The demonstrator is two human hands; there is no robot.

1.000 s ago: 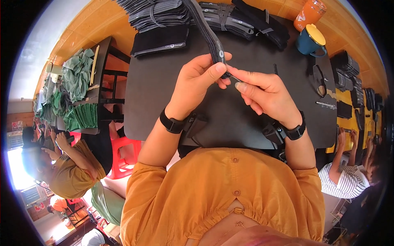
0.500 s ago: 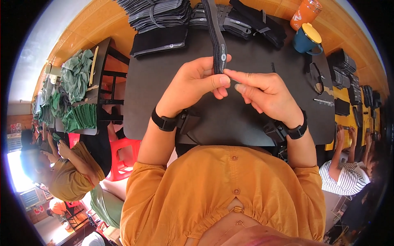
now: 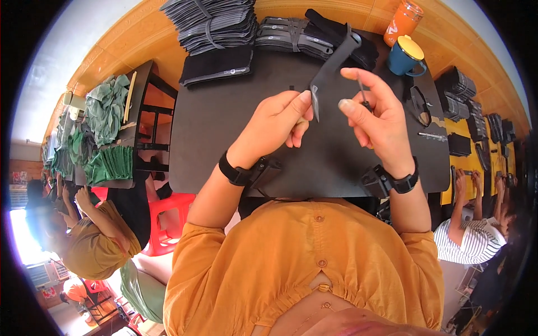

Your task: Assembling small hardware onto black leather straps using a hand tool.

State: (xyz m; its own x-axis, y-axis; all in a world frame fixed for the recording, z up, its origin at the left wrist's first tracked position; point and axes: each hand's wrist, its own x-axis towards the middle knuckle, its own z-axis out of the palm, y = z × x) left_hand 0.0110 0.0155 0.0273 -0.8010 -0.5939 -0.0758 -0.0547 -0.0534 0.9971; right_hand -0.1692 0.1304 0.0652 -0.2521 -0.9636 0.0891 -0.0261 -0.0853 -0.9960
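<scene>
My left hand (image 3: 283, 117) pinches the near end of a dark grey fabric strip (image 3: 332, 64) between thumb and fingers. The strip slants up and to the right, its far part raised toward the bundles at the back, and its near tip is twisted by my fingertips. To the right, apart from the strip, my right hand (image 3: 375, 115) is curled with thumb and index finger separated. It holds a small thin tool (image 3: 365, 101), dark with a slim metallic part; its exact kind is too small to tell. Both wrists wear black bands with small boxes.
On the dark table (image 3: 224, 112) stand a tall stack of grey-black fabric pieces (image 3: 221, 25), a folded black piece (image 3: 216, 67) and tied bundles (image 3: 291, 36). A blue mug (image 3: 402, 60) and orange bottle (image 3: 402, 23) stand back right. Co-workers sit at both sides.
My right hand has let go of the strip and moved right and turned, showing the small tool. The strip has swung from near upright to a rightward slant, still in my left hand.
</scene>
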